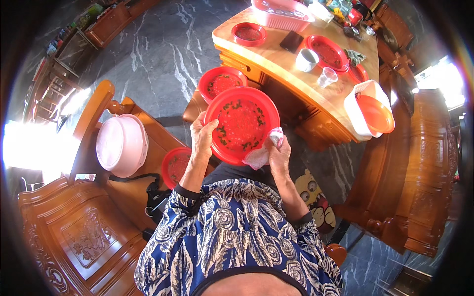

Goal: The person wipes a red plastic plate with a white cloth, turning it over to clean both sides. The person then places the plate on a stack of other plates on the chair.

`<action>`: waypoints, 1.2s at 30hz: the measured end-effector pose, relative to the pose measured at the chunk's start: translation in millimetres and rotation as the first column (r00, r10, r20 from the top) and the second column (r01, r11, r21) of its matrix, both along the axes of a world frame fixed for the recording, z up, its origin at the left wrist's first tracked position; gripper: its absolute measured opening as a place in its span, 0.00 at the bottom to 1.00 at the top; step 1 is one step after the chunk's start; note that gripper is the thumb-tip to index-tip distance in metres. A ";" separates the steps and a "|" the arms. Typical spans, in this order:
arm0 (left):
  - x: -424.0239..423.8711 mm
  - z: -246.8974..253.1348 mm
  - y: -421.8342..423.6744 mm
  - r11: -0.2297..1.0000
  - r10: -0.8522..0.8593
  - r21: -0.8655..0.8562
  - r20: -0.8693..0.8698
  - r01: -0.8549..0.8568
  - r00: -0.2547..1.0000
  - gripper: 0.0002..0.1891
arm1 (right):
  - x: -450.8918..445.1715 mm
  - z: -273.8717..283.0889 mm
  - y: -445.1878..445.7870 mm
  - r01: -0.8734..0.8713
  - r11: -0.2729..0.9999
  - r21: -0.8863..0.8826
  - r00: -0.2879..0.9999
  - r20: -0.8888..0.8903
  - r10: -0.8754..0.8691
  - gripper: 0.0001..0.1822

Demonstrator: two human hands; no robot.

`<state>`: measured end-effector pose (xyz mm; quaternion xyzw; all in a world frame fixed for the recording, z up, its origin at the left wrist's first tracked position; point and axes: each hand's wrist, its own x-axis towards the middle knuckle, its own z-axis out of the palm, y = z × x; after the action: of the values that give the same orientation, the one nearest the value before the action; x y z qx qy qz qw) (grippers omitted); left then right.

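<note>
A round red plastic basin [242, 122] with a green leaf pattern is held up in front of my lap. My left hand [203, 135] grips its left rim, the thumb lying over the edge. At the lower right rim, my right hand [280, 153] holds a white and pink cloth [258, 157] against the basin. Just behind it a similar red basin [223, 82] rests on a wooden stool. Another red basin [176, 166] lies on the wooden bench, left of my left forearm.
The wooden table [270, 50] ahead bears red basins, a pink basket [283, 16], a phone, a white cup [306, 60], a clear plastic cup [327, 77] and a white basket [366, 111] holding an orange basin. A pink tub [121, 145] stands on the bench at left.
</note>
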<state>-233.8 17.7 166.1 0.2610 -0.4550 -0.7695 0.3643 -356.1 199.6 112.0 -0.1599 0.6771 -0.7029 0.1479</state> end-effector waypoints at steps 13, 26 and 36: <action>10.4 26.0 -18.9 0.820 -0.495 -0.200 0.223 0.537 0.840 0.22 | -35.4 43.3 15.0 -0.240 0.885 0.398 0.910 -0.225 0.348 0.14; -7.4 21.4 0.4 0.669 -0.644 -0.196 0.328 0.717 0.691 0.23 | -47.4 108.6 -31.2 -0.383 0.691 0.613 0.470 -0.514 0.717 0.16; 8.1 21.3 -15.2 0.841 -0.496 -0.128 0.207 0.526 0.843 0.23 | -52.1 91.4 -13.6 -0.330 0.825 0.460 0.781 -0.358 0.512 0.17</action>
<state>-225.7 2.5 187.4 0.1587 -0.6043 -0.7701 0.1285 -408.2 186.0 203.4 -0.4428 0.7582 -0.4494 0.1644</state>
